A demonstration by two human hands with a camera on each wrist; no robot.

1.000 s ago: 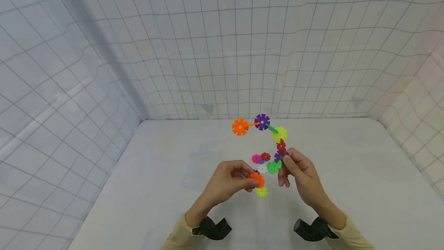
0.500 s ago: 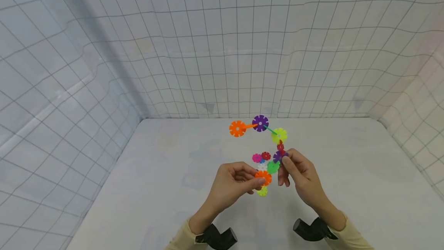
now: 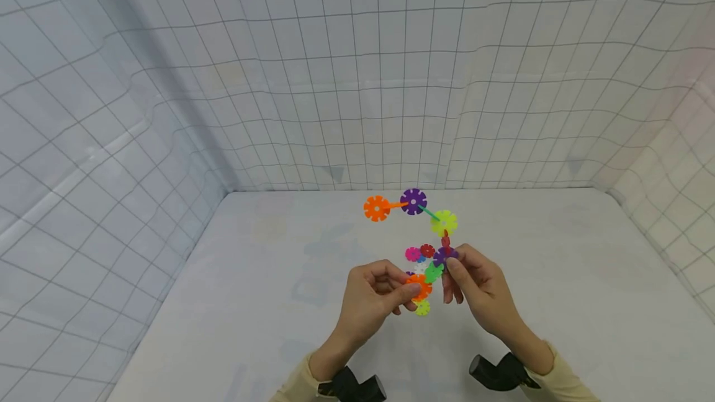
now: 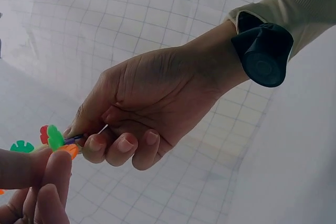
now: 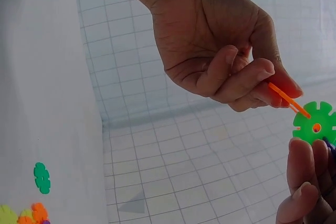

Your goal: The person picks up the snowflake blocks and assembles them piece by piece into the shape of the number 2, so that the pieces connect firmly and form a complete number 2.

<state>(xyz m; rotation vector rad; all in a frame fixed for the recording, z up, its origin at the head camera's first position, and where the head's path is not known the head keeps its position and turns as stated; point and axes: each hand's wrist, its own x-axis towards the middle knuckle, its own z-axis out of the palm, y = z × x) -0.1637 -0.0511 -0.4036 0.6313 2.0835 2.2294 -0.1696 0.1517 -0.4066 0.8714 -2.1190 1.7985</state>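
A chain of notched plastic discs hangs between my hands, bending from a green disc (image 3: 433, 273) through purple, red and yellow (image 3: 444, 222) discs to an orange disc (image 3: 377, 208) at its far left end. My right hand (image 3: 483, 290) pinches the purple disc (image 3: 445, 257) between thumb and fingers. My left hand (image 3: 374, 293) pinches a loose-looking orange disc (image 3: 421, 288) beside the green one. Seen in the right wrist view, the orange disc (image 5: 289, 99) is edge-on, its tip right at a slot of the green disc (image 5: 316, 114).
Several smaller-looking discs lie on the white table (image 3: 268, 303) behind and below the hands, among them pink (image 3: 412, 254), red (image 3: 427, 250) and yellow (image 3: 422, 308). White walls with a grid (image 3: 335, 79) stand around the table's back and sides.
My right hand and the chain have shifted left and slightly toward me. My left hand has moved right, then a little back, and the orange disc now overlaps the green disc's edge.
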